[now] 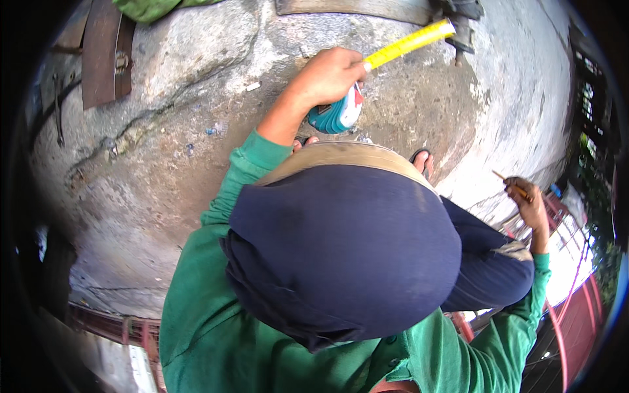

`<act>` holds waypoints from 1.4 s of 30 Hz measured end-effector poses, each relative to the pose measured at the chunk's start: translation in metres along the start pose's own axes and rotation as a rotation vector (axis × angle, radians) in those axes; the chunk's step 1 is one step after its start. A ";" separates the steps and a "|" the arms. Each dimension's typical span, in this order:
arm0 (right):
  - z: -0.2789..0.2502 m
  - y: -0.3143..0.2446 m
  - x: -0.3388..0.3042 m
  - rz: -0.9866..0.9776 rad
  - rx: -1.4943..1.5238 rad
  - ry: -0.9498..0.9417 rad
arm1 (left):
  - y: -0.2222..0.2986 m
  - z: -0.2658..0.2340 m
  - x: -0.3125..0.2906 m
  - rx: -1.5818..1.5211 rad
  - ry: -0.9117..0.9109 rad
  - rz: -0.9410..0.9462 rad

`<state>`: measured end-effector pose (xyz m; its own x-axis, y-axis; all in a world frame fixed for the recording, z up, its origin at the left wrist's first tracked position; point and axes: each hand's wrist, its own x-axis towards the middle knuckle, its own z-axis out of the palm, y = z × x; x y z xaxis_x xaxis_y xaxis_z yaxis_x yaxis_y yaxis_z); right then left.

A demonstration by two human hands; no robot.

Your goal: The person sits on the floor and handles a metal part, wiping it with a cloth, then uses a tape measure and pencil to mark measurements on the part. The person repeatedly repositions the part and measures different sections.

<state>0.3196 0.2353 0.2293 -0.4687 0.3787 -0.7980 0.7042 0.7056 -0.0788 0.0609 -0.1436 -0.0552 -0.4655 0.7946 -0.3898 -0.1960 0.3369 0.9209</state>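
Note:
My left hand [333, 77] is closed on a tape measure, reaching forward over the ground. The tape's teal case [335, 116], with white and red on its side, shows below the hand. From the fingers, a yellow blade [409, 44] stretches right and away, its free end close to a dark metal fitting [462, 36]. Out to the right, my right hand [529, 204] is closed around a thin pencil-like stick [511, 183], its tip pointing up and left. Part of the stick is hidden by the fingers.
The ground [196, 144] is rough, cracked concrete. A brown metal piece [103, 56] lies at the far left, a green cloth [147, 8] near it. A flat bar [354, 8] lies at the far edge. My sandalled foot [423, 161] and red metal bars [576, 295] are on the right.

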 end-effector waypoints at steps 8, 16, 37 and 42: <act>-0.009 0.019 0.004 -0.030 -0.092 -0.025 | 0.016 -0.002 -0.023 0.478 -0.203 0.041; -0.008 0.010 0.010 0.054 0.036 0.031 | 0.017 -0.095 -0.092 0.287 0.347 -0.183; 0.059 -0.188 0.196 -0.569 0.567 0.551 | -0.007 -0.201 -0.056 1.166 1.420 0.446; 0.083 -0.205 0.211 -0.545 0.576 0.677 | 0.008 -0.131 0.008 0.581 1.165 0.595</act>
<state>0.1203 0.1210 0.0274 -0.8751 0.4771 -0.0814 0.3723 0.5561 -0.7431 -0.0574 -0.2010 -0.0502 -0.8372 0.1242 0.5326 0.5189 0.4881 0.7018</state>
